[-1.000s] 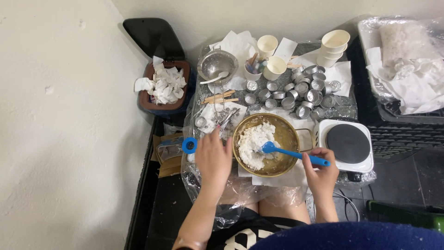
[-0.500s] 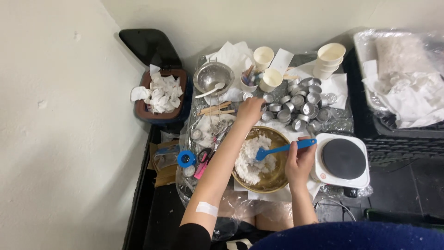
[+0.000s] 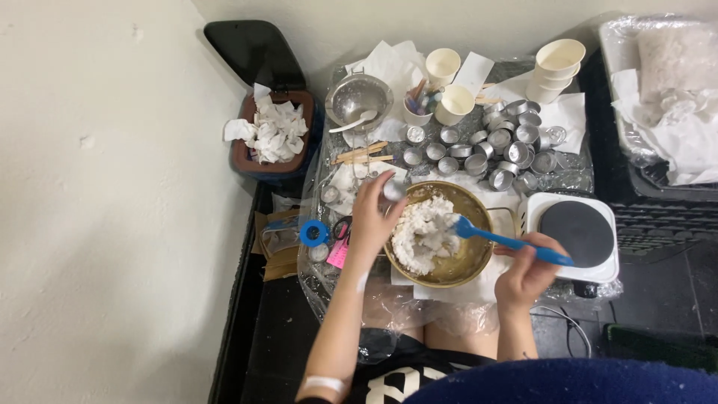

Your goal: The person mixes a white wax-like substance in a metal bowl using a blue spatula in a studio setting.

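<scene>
A brass-coloured bowl (image 3: 451,278) holds a heap of white flaky stuff (image 3: 421,233) in front of me. My left hand (image 3: 370,222) is at the bowl's left rim, its fingers closed on a small metal cup (image 3: 394,190). Gripped in my right hand (image 3: 528,275) is the handle of a blue spatula (image 3: 508,242), whose head rests in the white heap. Several more small metal cups (image 3: 493,146) are clustered just beyond the bowl.
A white hot plate (image 3: 577,232) sits right of the bowl. Stacked paper cups (image 3: 557,67), a metal strainer (image 3: 359,101), wooden sticks (image 3: 363,154) and a blue tape roll (image 3: 314,233) lie around. A bin of crumpled tissues (image 3: 273,138) stands at the left, and a black crate (image 3: 666,202) at the right.
My left hand reached out to the cluster of metal cups, then came back to the bowl's left rim with one cup. The right hand has kept the spatula in the bowl.
</scene>
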